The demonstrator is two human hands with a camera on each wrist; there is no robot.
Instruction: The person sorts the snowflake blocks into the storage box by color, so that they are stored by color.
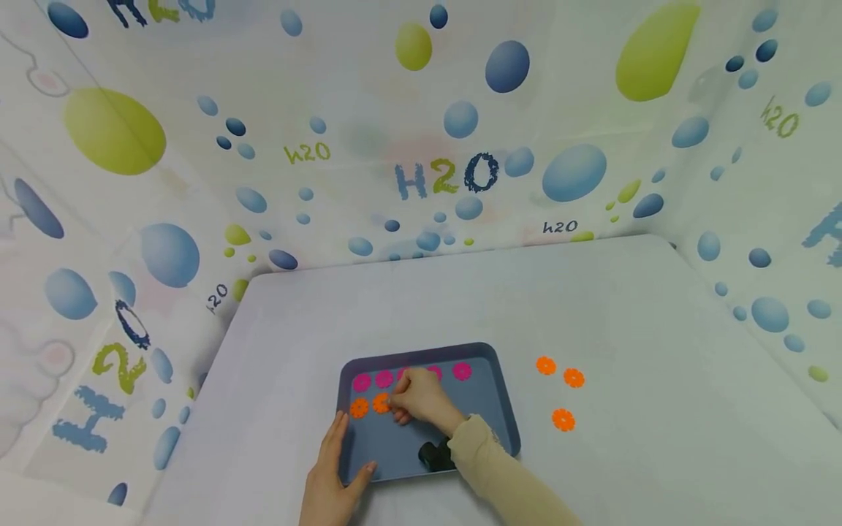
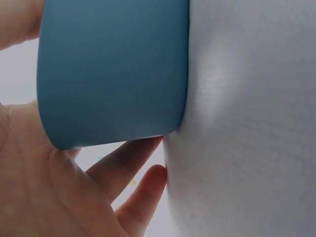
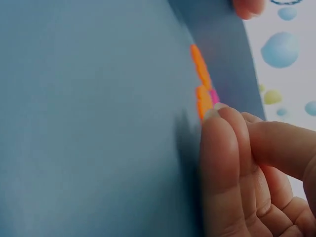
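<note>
A blue-grey tray [image 1: 447, 416] lies on the white table. My left hand [image 1: 329, 467] holds its near left corner, fingers along the left side and thumb at the front rim; the left wrist view shows the tray wall [image 2: 113, 74] between thumb and fingers. Over the tray, my right hand [image 1: 421, 398] pinches the edge of an orange flower-shaped disc [image 1: 381, 403] between thumb and fingertips. Left of it lies another orange disc [image 1: 358, 408]. Behind them runs a row of pink discs [image 1: 362, 382], partly hidden by the right hand.
Three more orange discs [image 1: 563, 420] lie on the table [image 1: 645, 365] right of the tray. A dark object [image 1: 435, 456] shows by the right sleeve [image 1: 493, 460], over the tray's front part. Printed sheeting [image 1: 368, 131] with coloured drops encloses the table's back and sides.
</note>
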